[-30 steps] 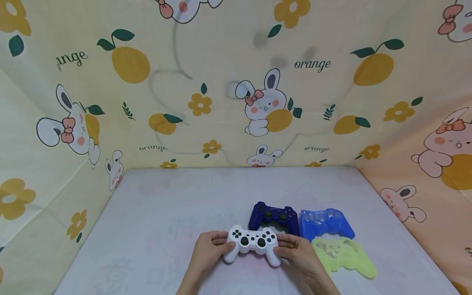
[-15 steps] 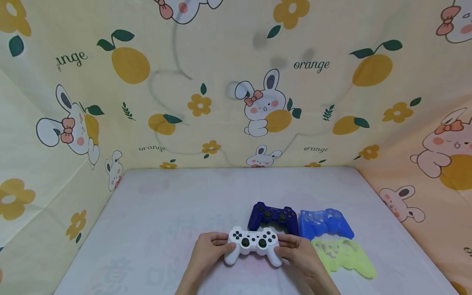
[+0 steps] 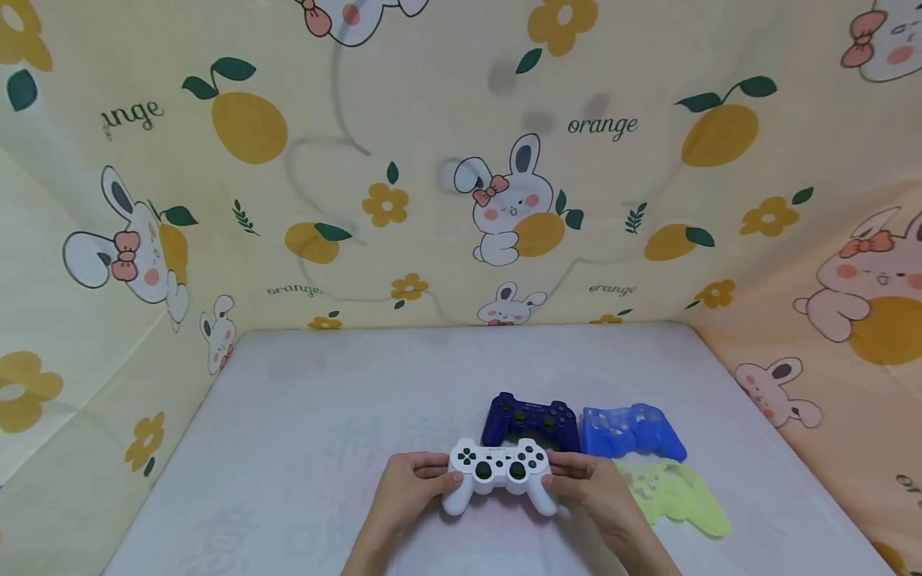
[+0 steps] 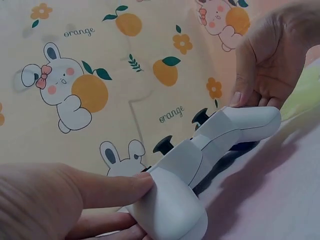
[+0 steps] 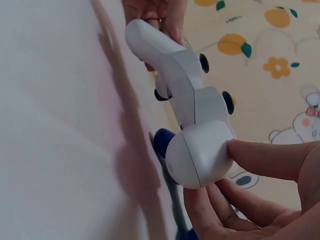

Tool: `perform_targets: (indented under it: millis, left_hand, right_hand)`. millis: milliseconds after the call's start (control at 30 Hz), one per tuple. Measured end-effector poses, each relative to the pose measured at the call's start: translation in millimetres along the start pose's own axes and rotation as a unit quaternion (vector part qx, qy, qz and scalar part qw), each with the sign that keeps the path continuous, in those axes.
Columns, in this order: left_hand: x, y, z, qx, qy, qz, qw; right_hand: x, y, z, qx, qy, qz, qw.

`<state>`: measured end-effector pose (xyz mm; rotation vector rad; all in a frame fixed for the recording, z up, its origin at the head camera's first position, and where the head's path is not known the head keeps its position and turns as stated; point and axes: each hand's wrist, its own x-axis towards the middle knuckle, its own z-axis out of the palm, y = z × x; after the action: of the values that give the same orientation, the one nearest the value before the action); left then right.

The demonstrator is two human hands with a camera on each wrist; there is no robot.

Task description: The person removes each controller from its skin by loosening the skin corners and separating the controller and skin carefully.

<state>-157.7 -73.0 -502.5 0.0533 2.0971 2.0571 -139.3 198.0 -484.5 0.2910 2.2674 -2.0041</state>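
A white game controller point(image 3: 500, 472) is held up between both hands, its buttons and two black thumbsticks facing up toward the head camera. My left hand point(image 3: 409, 492) grips its left side, thumb on top and fingers beneath. On the opposite side my right hand point(image 3: 596, 490) pinches the other grip the same way, as the right wrist view shows with its thumb point(image 5: 270, 159) on the white shell. Just behind it on the table lies a dark blue controller point(image 3: 531, 420), its lower part overlapped by the white one in the head view.
To the right lie a blue controller sleeve point(image 3: 632, 432) and, nearer, a yellow-green sleeve point(image 3: 680, 496), partly covered by the right hand. The white-covered table point(image 3: 317, 400) meets a patterned cloth wall point(image 3: 425, 112) at the back, with cloth on both sides.
The white controller and the right hand have shifted slightly right. The whole head view has also drifted a little; both hands keep their hold.
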Motion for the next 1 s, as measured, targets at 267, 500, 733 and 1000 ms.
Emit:
perform_targets:
  millis: [267, 500, 733, 1000]
  left_hand:
    - [-1.2, -1.1, 15.1, -0.041, -0.038, 0.012, 0.9984]
    - [-2.0, -7.1, 33.8, -0.064, -0.052, -0.001, 0.9966]
    - [-4.0, -8.8, 42.4, -0.065, -0.041, -0.018, 0.9969]
    - [-7.0, -9.9, 45.0, -0.085, -0.054, -0.028, 0.9945]
  right_hand:
    - [-2.9, -9, -26, -0.063, -0.037, -0.026, 0.9970]
    - [-5.5, -9, -51, -0.072, -0.079, -0.007, 0.9942]
    - [-4.9, -10, -62, -0.093, -0.092, -0.005, 0.9914]
    - [-4.8, -10, -64, -0.114, -0.099, 0.004, 0.9886]
